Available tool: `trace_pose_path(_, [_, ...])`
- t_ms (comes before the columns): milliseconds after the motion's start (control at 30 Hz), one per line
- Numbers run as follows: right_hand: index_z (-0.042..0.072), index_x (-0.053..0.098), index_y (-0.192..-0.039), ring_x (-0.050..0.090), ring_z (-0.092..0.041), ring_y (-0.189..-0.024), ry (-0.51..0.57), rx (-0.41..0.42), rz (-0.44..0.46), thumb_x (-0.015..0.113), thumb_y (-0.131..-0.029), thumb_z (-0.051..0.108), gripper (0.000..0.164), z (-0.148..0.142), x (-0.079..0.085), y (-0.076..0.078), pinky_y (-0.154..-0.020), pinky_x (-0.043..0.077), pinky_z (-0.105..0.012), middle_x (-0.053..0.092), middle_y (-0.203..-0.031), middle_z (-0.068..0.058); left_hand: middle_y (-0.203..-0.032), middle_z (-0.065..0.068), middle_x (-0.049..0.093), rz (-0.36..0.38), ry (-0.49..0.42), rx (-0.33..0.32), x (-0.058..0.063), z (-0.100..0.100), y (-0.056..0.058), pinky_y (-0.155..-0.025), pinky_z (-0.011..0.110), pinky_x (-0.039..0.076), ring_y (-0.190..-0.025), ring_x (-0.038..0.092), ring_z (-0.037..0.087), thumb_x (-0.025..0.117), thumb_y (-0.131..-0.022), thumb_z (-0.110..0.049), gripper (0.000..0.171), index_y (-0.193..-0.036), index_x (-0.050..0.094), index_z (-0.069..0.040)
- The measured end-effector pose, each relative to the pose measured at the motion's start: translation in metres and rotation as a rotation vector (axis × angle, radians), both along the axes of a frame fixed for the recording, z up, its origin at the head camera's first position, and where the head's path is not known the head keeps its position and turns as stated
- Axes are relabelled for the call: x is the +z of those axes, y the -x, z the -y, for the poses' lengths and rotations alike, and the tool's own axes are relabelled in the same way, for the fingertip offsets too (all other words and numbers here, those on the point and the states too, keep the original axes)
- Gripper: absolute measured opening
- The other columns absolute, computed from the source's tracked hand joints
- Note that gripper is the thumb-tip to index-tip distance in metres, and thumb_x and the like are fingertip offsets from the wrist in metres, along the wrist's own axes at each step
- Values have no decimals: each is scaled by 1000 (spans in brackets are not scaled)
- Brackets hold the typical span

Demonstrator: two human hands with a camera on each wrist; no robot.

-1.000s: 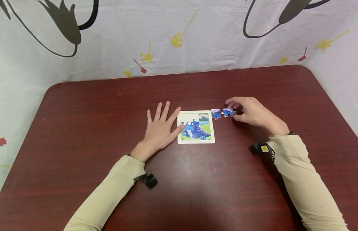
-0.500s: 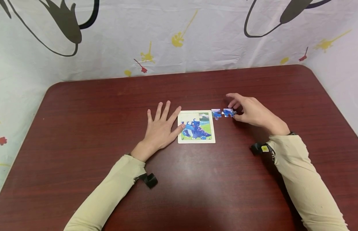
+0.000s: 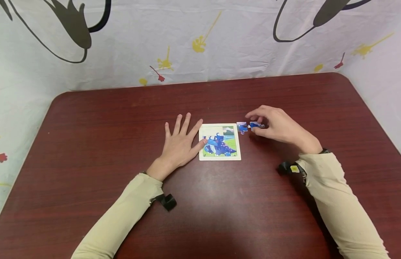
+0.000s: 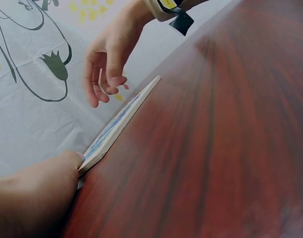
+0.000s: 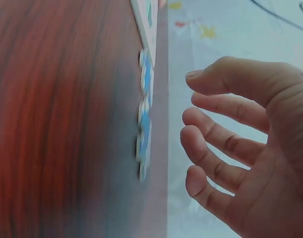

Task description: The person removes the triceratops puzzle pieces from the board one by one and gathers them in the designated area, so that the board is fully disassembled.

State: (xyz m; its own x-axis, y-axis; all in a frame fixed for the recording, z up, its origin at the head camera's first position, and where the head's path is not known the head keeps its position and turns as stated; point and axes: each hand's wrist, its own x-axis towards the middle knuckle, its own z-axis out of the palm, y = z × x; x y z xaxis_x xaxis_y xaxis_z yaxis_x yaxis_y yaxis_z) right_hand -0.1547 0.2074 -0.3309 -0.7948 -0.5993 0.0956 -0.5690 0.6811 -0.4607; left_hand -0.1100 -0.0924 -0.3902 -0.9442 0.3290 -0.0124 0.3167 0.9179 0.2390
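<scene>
A square jigsaw puzzle board (image 3: 220,158) with a pale rim lies in front of me, showing a blue dragon picture; its upper left part is bare. My left hand (image 3: 178,147) is spread flat at the board's left side, its thumb over the rim and index fingertip at the upper left corner. Two loose puzzle pieces lie in a row to the board's right, the nearer piece (image 3: 242,127) beside the rim and the farther piece (image 3: 254,124) partly hidden by my right hand (image 3: 281,126). In the right wrist view that hand's fingers are bent loosely above the pieces, holding nothing.
Beneath everything is a dark red-brown wooden table (image 3: 200,208). A white patterned cloth (image 3: 239,43) hangs behind its far edge. Black wrist cameras sit on both wrists, the right camera (image 3: 284,168) close over the table.
My right hand has shifted left, from the right end of the farther piece to over it. The left hand, board and both pieces stay where they were.
</scene>
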Motion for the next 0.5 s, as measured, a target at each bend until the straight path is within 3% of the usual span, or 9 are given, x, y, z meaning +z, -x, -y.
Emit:
trace_pose_path(267, [4, 67, -107, 52, -12, -68, -11, 133, 28, 65, -82, 4, 25, 38, -4, -9, -62, 43, -31, 57, -81, -1, -156, 7, 3, 2, 2, 1, 0, 0, 1, -103, 61, -6, -140, -8, 28, 30, -90, -65, 70, -150, 15, -32])
trace_pose_path(500, [3, 66, -111, 49, -11, -62, -63, 110, 83, 68, -83, 7, 29, 59, -12, -14, -58, 42, -28, 56, -82, -3, -156, 6, 2, 7, 9, 4, 0, 0, 1, -103, 61, -7, -140, -8, 28, 30, -90, -65, 70, -150, 14, -32])
